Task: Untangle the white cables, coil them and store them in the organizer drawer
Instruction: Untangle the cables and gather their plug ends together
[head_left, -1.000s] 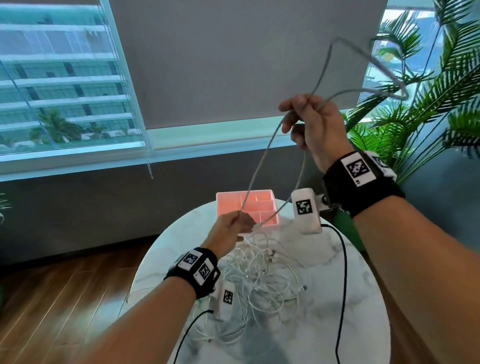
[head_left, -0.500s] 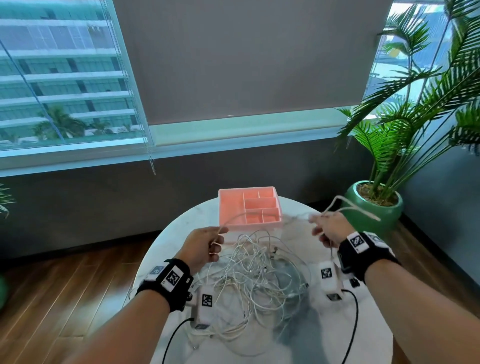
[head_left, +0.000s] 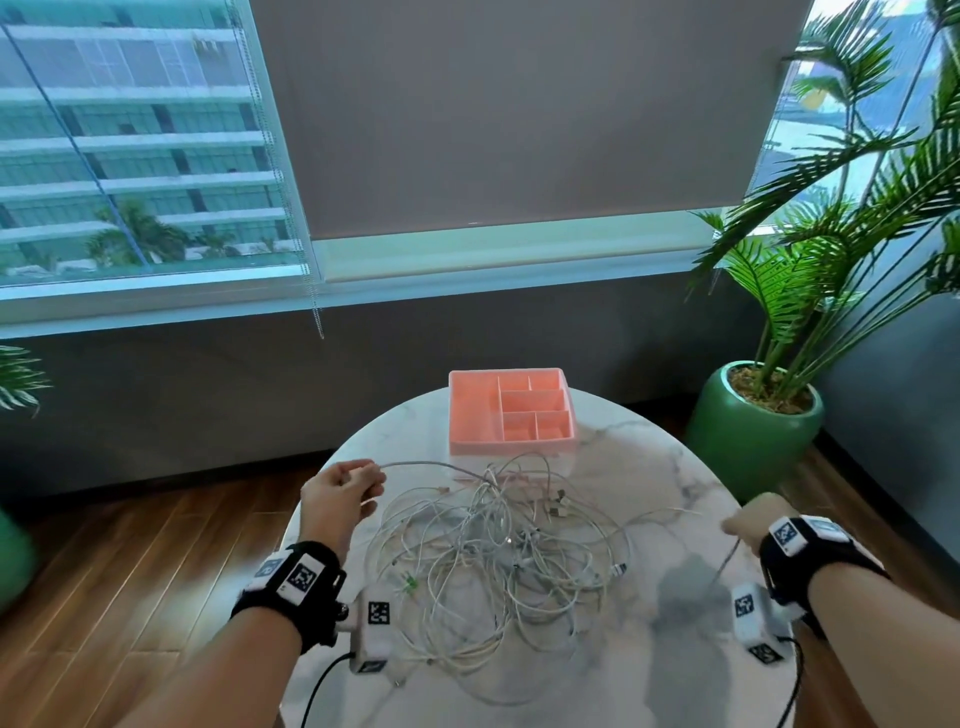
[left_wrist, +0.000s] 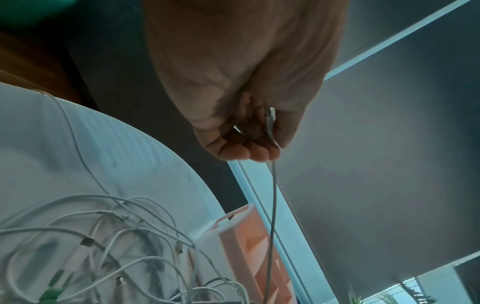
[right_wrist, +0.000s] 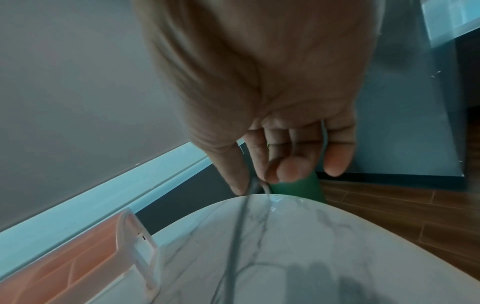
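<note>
The left hand (head_left: 340, 496) sits at the near-left edge of the table (head_left: 670, 467), fingers curled round one cable (left_wrist: 271, 205); the left wrist view shows its plug end tucked in the palm and the cord running out toward the tray (head_left: 511, 410). The right hand (head_left: 756, 519), at the near-right edge, has its fingers (right_wrist: 335, 152) curled with a thin cord pinched between thumb and forefinger and a loop passing behind the fingers; whether it is the same cable I cannot tell for certain, though it looks likely. Between the hands lies the tangle (head_left: 493, 561) of white cables, heaped on the marble just near of the pink tray, which stands at the far side with its compartments showing no cables. Judging by look, these cords are light, limp and smooth-skinned: they will slide through a loose grip, hold no shape of their own, and spring out of a coil unless pinned with a thumb. The plugs are the stiff parts and will snag on crossing loops, so a hard pull would probably tighten knots or drag the whole heap. Best hold is likely just behind a plug, feeding the cord out slowly while the other hand steadies the heap.
</note>
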